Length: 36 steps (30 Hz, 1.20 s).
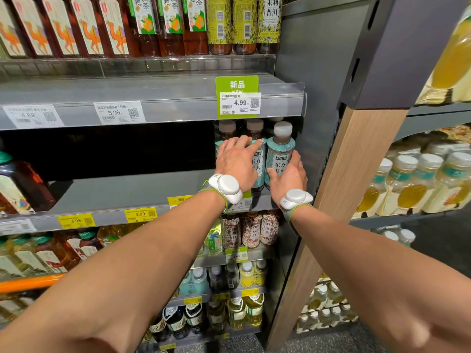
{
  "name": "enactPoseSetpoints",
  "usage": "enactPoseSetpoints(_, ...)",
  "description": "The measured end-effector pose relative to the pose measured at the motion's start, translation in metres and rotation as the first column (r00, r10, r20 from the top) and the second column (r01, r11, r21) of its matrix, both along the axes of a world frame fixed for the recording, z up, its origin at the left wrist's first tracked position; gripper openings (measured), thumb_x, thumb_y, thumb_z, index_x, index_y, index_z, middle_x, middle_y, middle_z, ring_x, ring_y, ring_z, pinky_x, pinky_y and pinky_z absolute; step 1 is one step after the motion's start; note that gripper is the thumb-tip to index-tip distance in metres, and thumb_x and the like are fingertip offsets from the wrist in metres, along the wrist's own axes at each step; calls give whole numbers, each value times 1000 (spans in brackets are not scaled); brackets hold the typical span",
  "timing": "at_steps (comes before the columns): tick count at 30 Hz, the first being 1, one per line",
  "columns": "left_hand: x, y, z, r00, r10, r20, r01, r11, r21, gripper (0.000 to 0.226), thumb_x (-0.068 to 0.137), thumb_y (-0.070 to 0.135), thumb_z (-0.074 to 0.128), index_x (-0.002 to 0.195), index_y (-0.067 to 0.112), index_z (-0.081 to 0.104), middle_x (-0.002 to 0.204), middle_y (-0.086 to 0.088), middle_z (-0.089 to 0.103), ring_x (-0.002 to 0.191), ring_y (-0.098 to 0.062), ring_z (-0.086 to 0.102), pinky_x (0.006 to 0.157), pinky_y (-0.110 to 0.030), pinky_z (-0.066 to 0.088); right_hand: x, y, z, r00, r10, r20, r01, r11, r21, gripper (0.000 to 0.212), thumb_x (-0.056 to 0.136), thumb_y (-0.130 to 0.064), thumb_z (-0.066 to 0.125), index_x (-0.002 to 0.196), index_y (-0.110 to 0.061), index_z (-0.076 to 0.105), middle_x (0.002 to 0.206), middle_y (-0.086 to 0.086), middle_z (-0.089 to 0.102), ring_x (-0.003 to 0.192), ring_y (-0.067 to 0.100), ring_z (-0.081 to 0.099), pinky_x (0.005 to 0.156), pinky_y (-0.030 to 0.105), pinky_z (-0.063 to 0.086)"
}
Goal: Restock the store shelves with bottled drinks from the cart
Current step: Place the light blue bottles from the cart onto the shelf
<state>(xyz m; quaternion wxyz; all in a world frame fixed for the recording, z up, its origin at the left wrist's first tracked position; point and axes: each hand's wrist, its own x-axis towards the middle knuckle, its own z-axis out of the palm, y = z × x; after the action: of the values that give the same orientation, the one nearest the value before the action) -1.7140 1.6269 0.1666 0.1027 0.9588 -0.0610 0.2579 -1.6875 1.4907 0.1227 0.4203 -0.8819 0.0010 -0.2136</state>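
Three teal-labelled tea bottles stand at the right end of the grey middle shelf (122,192). My right hand (289,178) grips the rightmost one, a white-capped bottle (280,151), with the thumb on its front and the fingers round its right side. My left hand (235,163) lies over the leftmost bottle (225,129), and its straight fingers reach across to touch the shoulder of the middle brown-capped bottle (254,128). Both bottles' lower parts are hidden behind the hands.
The shelf left of the three bottles is bare up to a dark bottle (23,184) at the far left. A grey side panel (313,98) closes the shelf on the right. Stocked shelves lie above and below. An orange cart bar (30,284) shows at the lower left.
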Motion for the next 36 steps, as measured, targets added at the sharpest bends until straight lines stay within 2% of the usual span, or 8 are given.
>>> enactPoseSetpoints(5, -1, -1, 1, 1000, -1, 6, 1, 1000, -11, 72, 79, 10, 59, 149, 26, 51, 133, -1, 52, 130, -27, 43, 119, -41, 27, -3, 3, 5, 998, -51, 33, 52, 998, -20, 61, 96, -31, 66, 142, -6, 35, 129, 22, 61, 111, 44, 60, 84, 46, 47)
enactPoseSetpoints(10, -2, -1, 1, 1000, -3, 8, 3, 1000, -8, 73, 79, 9, 59, 149, 25, 49, 134, -1, 52, 131, -27, 43, 119, -42, 26, -4, 7, 7, 996, -50, 79, 51, 999, -17, 57, 99, -24, 61, 146, -1, 38, 144, 18, 45, 130, 36, 48, 99, 43, 42)
enactPoseSetpoints(17, -4, 2, 2, 1000, -12, 12, 12, 1000, 9, 70, 82, 15, 59, 151, 26, 47, 139, -1, 52, 133, -26, 42, 119, -39, 26, -8, 11, 3, 982, -83, 168, 94, 994, -59, 63, 96, -19, 63, 148, 3, 36, 130, 18, 42, 114, 39, 53, 93, 48, 50)
enactPoseSetpoints(21, -3, 1, 2, 1000, -11, 4, 11, 1000, 14, 69, 85, 17, 60, 151, 26, 46, 140, 0, 50, 134, -25, 41, 120, -39, 24, -7, 11, 9, 982, -94, 166, 91, 996, 27, 70, 98, -20, 62, 156, -7, 26, 133, 18, 53, 104, 39, 63, 85, 46, 50)
enactPoseSetpoints(24, -2, 0, 3, 1000, -15, 5, 15, 1000, 12, 67, 85, 18, 61, 150, 28, 48, 140, 2, 52, 134, -25, 41, 121, -40, 21, 3, 4, 19, 990, -47, 132, 35, 995, 95, 68, 99, -26, 61, 155, -12, 25, 106, 20, 70, 103, 39, 64, 88, 45, 49)
enactPoseSetpoints(27, -2, 1, 7, 999, -30, 44, 31, 999, -21, 62, 84, 17, 61, 146, 25, 54, 136, 3, 57, 131, -26, 43, 119, -40, 23, 15, -2, 33, 995, -28, 101, 17, 994, 111, 68, 99, -37, 61, 153, -9, 31, 108, 26, 67, 113, 42, 56, 89, 39, 39)
enactPoseSetpoints(32, -6, 9, 3, 972, 73, 223, -6, 958, -288, 38, 80, 10, 61, 119, 13, 65, 118, -7, 62, 113, -32, 51, 96, -45, 41, 34, 5, 55, 997, -70, 28, 66, 989, 129, 51, 95, -42, 65, 122, -1, 53, 115, 28, 61, 107, 47, 57, 76, 38, 39)
enactPoseSetpoints(36, -5, 24, -9, 962, 252, 107, -159, 834, -529, 41, 73, 6, 65, 111, 8, 50, 116, -13, 49, 109, -36, 47, 87, -47, 42, 43, 8, 64, 992, -124, -4, 124, 989, 84, 37, 93, -35, 68, 98, 0, 59, 105, 25, 66, 99, 46, 63, 69, 34, 35)
